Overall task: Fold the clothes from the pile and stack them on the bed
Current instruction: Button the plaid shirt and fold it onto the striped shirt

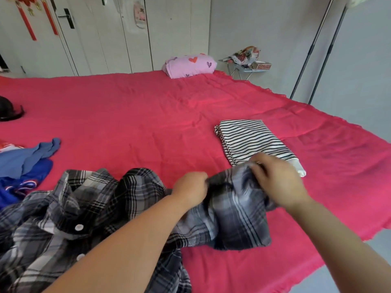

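The blue clothes (25, 163) lay in a loose pile at the left of the bed (148, 115), just beside the grey checked shirt (84, 208), so a hard pull might have dragged them along. The left hand (191, 190) gripped a bunched bit of the shirt, and the right hand (277, 178) pinched it too, close over the folded striped top (251, 138); a wide swing might have knocked that fold messy. No basket or box held any clothes.
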Available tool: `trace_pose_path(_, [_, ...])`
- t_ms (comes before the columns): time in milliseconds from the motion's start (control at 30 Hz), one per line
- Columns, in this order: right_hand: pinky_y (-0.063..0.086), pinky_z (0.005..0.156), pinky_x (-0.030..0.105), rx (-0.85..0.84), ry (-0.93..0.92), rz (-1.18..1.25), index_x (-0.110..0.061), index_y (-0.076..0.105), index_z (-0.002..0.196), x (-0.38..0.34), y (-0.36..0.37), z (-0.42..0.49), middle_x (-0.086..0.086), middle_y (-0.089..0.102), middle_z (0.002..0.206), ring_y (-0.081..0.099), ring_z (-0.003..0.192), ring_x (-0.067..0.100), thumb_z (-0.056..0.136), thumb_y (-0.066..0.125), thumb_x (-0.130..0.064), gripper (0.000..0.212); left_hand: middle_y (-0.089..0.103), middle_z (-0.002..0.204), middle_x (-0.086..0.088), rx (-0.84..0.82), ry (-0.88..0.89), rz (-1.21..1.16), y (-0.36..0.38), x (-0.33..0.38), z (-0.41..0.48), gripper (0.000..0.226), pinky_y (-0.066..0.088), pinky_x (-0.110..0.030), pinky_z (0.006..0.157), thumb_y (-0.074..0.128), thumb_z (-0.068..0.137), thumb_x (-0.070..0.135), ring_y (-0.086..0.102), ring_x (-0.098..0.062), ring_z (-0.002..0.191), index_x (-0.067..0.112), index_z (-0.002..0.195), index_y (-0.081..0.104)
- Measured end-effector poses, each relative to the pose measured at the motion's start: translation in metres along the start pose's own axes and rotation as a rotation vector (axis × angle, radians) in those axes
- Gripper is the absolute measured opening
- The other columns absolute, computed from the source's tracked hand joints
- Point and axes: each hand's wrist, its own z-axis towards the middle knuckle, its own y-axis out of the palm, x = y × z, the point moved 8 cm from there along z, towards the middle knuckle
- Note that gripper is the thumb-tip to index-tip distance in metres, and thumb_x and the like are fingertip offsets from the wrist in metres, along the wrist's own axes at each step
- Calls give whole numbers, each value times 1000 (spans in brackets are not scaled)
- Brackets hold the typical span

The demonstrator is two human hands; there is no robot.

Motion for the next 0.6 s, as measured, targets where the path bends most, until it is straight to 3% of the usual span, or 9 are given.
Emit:
trace_pose_path(100, [42,64,34,24,116,-223,-21,67,89,17,-38,20,10,69,89,62,87,33,86,58,-41,23,61,88,-14,267,-42,-74,-47,-1,16,19,33,-32,64,40,93,11,57,-33,88,7,87,58])
trace_pose_path(167, [40,63,33,-36,190,-312,-19,67,92,28,-41,33,10,68,92,61,90,33,87,54,-50,34,64,94,-14,354,-90,-98,-66,-1,28,22,35,-32,66,41,92,10,58,-32,91,6,98,61])
trace_pose_path(233, [44,75,37,-139,255,-319,-21,64,106,40,-25,38,10,66,106,59,101,33,88,50,-52,38,63,113,-13,290,-131,-120,-63,1,37,31,43,-35,78,43,93,10,57,-31,104,8,122,54])
trace_pose_path(267, [44,84,39,-214,284,-320,-23,59,115,47,-9,35,10,62,115,55,109,33,88,50,-52,40,57,126,-13,187,-139,-147,-52,2,40,43,43,-36,89,47,94,13,53,-30,114,9,136,41])
trace_pose_path(333, [39,94,42,-281,321,-349,-23,50,126,57,19,22,11,56,123,49,117,33,89,49,-48,44,39,145,-13,-29,-99,-165,-22,8,34,68,34,-35,105,54,93,19,40,-29,130,14,149,16])
trace_pose_path(367, [39,95,43,-259,292,-348,-22,51,127,56,31,14,10,57,123,50,116,33,90,48,-44,43,30,150,-12,-88,-51,-132,-11,11,28,71,28,-34,109,54,93,21,33,-28,136,16,150,11])
trace_pose_path(467, [37,101,46,-280,107,-285,-26,56,124,41,76,-17,4,59,124,51,117,28,86,38,-40,44,27,151,-11,-212,94,51,22,10,9,61,25,-36,113,53,93,29,27,-27,139,16,147,26])
trace_pose_path(533, [24,109,47,-470,167,-280,-33,44,134,51,107,-39,-4,43,141,35,133,21,94,34,-40,42,46,134,-10,-277,161,137,33,7,-6,42,34,-38,103,50,94,29,42,-28,126,13,133,48])
trace_pose_path(600, [22,111,46,-604,292,-299,-37,33,139,69,123,-54,-9,30,148,26,138,18,96,32,-44,43,56,119,-8,-202,214,76,22,5,-17,29,39,-40,95,48,95,24,51,-28,112,9,117,60])
